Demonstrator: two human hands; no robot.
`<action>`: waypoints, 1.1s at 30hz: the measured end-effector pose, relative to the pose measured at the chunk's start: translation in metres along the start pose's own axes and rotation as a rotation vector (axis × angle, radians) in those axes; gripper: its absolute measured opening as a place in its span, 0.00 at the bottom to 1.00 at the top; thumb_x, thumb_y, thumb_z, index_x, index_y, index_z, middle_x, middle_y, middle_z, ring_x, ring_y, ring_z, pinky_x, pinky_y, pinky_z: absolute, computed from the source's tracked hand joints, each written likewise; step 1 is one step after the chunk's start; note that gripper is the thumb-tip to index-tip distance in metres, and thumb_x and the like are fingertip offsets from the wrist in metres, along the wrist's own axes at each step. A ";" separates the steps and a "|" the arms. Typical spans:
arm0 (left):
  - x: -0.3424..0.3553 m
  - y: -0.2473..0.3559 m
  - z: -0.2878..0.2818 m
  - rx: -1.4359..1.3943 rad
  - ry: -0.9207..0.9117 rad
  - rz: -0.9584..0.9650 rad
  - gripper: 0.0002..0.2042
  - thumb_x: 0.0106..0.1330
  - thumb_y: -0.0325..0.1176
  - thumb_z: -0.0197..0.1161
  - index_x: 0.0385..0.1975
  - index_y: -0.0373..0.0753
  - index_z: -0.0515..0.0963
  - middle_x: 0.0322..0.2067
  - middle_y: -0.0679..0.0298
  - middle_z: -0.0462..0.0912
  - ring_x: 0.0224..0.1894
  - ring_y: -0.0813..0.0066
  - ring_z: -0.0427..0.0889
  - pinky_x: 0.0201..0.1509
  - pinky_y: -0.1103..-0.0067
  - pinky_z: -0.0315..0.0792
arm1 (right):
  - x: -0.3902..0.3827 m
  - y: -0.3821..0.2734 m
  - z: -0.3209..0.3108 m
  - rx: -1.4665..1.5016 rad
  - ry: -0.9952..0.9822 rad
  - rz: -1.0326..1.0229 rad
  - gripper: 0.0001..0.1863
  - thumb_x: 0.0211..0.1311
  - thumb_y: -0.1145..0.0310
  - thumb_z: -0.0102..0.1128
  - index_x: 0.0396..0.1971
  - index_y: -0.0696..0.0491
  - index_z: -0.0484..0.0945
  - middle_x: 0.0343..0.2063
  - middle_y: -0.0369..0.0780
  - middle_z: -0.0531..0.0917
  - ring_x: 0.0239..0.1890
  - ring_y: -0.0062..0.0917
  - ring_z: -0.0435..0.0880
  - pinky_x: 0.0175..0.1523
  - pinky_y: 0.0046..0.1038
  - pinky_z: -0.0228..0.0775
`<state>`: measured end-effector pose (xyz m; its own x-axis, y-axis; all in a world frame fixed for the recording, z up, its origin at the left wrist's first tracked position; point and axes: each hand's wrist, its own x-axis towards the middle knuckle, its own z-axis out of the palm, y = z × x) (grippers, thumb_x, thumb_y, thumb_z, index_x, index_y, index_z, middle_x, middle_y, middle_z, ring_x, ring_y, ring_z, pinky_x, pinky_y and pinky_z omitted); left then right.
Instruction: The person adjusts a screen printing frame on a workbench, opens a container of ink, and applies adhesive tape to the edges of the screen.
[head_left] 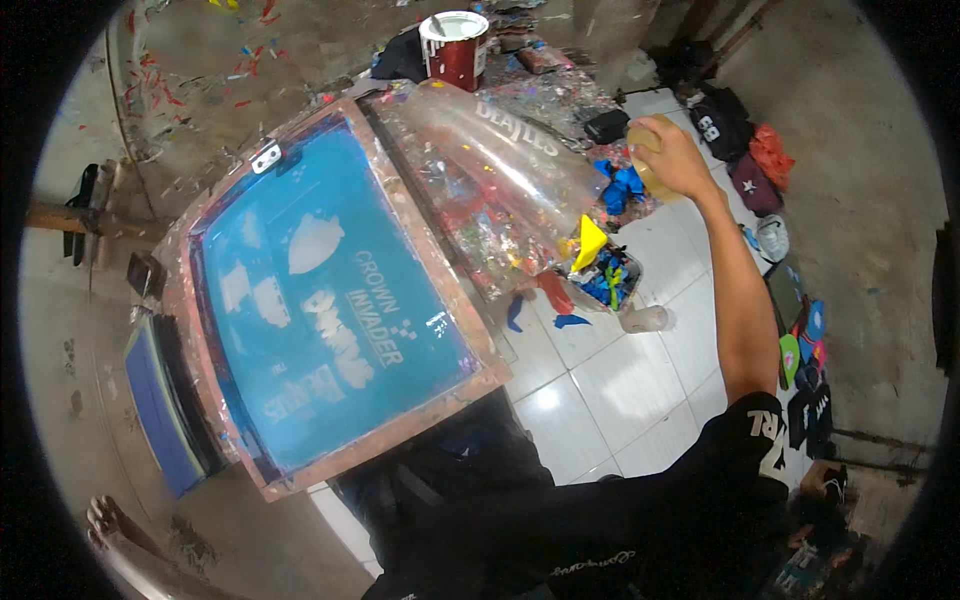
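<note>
At the far right of the work area my right hand (662, 150) is closed on a tan, rounded thing that looks like a roll of tape (650, 178). Crumpled blue scraps (622, 186) lie just left of it. My left hand (102, 518) hangs low at the left rim, away from everything, its small, dim fingers seemingly apart. Before me lies a screen-printing frame (345, 440), tilted, with a bluish mesh (290, 350) bearing pale stencil shapes and lettering. A metal hinge clamp (265, 157) sits on its far edge.
A red paint can (452, 62) stands at the back beside a clear plastic sheet (510, 165). A scrap-filled bin (615, 283), a yellow scrap (588, 243) and a clear cup (648, 319) are near the white tiles (620, 370). Stacked boards (165, 415) lean left; caps (756, 186) line the right.
</note>
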<state>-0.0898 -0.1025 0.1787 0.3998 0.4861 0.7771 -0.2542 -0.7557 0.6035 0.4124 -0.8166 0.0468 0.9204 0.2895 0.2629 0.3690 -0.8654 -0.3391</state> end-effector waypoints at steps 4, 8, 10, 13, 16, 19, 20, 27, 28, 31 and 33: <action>0.021 0.009 -0.034 0.158 0.003 -0.045 0.06 0.70 0.39 0.49 0.37 0.46 0.70 0.40 0.64 0.65 0.45 0.67 0.64 0.55 0.70 0.57 | 0.009 0.004 0.041 -0.212 -0.148 0.089 0.24 0.54 0.66 0.61 0.54 0.49 0.75 0.45 0.52 0.81 0.49 0.47 0.78 0.54 0.41 0.69; 0.029 0.029 -0.037 0.196 -0.001 -0.091 0.08 0.70 0.39 0.49 0.39 0.45 0.72 0.43 0.62 0.67 0.48 0.65 0.65 0.58 0.68 0.57 | -0.002 -0.002 0.064 -0.252 -0.115 0.059 0.34 0.54 0.64 0.62 0.64 0.43 0.65 0.39 0.54 0.83 0.44 0.51 0.80 0.51 0.46 0.68; 0.032 0.037 -0.038 0.221 -0.008 -0.111 0.08 0.70 0.40 0.49 0.41 0.45 0.73 0.45 0.62 0.68 0.49 0.64 0.66 0.59 0.67 0.56 | -0.002 -0.008 0.063 -0.237 -0.122 0.095 0.34 0.54 0.63 0.63 0.64 0.43 0.65 0.39 0.54 0.83 0.44 0.51 0.80 0.50 0.45 0.69; 0.038 0.041 -0.035 0.274 -0.032 -0.137 0.10 0.70 0.40 0.49 0.43 0.45 0.74 0.47 0.60 0.70 0.51 0.63 0.67 0.61 0.66 0.56 | -0.004 0.007 0.071 -0.180 -0.069 0.066 0.34 0.56 0.63 0.64 0.63 0.50 0.64 0.39 0.58 0.81 0.45 0.54 0.79 0.48 0.48 0.69; 0.040 0.035 -0.029 0.352 -0.058 -0.153 0.12 0.70 0.40 0.49 0.45 0.45 0.76 0.50 0.59 0.72 0.54 0.61 0.68 0.64 0.64 0.56 | -0.011 0.020 0.072 -0.108 0.075 -0.016 0.34 0.57 0.61 0.64 0.63 0.52 0.65 0.44 0.56 0.80 0.45 0.50 0.80 0.49 0.45 0.70; 0.053 0.030 -0.029 0.641 -0.163 -0.127 0.13 0.70 0.40 0.49 0.47 0.44 0.77 0.52 0.57 0.73 0.56 0.60 0.68 0.66 0.63 0.56 | -0.031 0.004 0.052 -0.038 0.132 0.127 0.33 0.58 0.62 0.64 0.63 0.54 0.66 0.50 0.52 0.79 0.49 0.42 0.80 0.52 0.38 0.71; 0.054 0.033 -0.027 0.774 -0.225 -0.091 0.14 0.70 0.40 0.49 0.47 0.44 0.78 0.53 0.57 0.74 0.57 0.59 0.69 0.67 0.62 0.56 | -0.042 -0.003 0.044 0.122 0.236 0.173 0.32 0.58 0.63 0.64 0.62 0.55 0.66 0.51 0.50 0.79 0.50 0.38 0.80 0.54 0.35 0.70; 0.034 0.052 0.077 -0.853 -0.230 -0.518 0.11 0.68 0.36 0.53 0.46 0.42 0.77 0.48 0.57 0.74 0.56 0.57 0.66 0.67 0.61 0.51 | -0.151 -0.123 -0.021 0.788 0.325 -0.259 0.23 0.55 0.67 0.67 0.51 0.57 0.74 0.44 0.51 0.79 0.46 0.36 0.79 0.46 0.39 0.75; 0.034 0.047 0.077 -0.855 -0.193 -0.522 0.11 0.67 0.34 0.53 0.46 0.42 0.76 0.48 0.56 0.73 0.55 0.57 0.66 0.67 0.61 0.51 | -0.159 -0.147 -0.025 0.957 0.214 -0.324 0.22 0.50 0.66 0.71 0.46 0.53 0.77 0.41 0.47 0.80 0.45 0.35 0.79 0.45 0.39 0.76; 0.033 0.035 0.081 -0.844 -0.120 -0.541 0.10 0.66 0.31 0.55 0.46 0.40 0.74 0.46 0.56 0.71 0.54 0.58 0.65 0.67 0.61 0.51 | -0.166 -0.185 -0.025 1.341 -0.034 -0.433 0.18 0.40 0.65 0.79 0.36 0.44 0.85 0.34 0.36 0.83 0.44 0.31 0.78 0.42 0.38 0.77; 0.030 0.027 0.087 -0.854 -0.083 -0.554 0.11 0.65 0.28 0.56 0.46 0.38 0.73 0.44 0.55 0.70 0.53 0.58 0.65 0.67 0.60 0.50 | -0.161 -0.203 -0.029 1.481 -0.148 -0.437 0.14 0.45 0.68 0.76 0.35 0.49 0.86 0.33 0.35 0.84 0.43 0.30 0.78 0.42 0.34 0.77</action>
<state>-0.0081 -0.1459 0.2027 0.7032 0.6159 0.3551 -0.5455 0.1472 0.8251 0.1854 -0.6998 0.0996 0.6821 0.5167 0.5175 0.3143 0.4318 -0.8454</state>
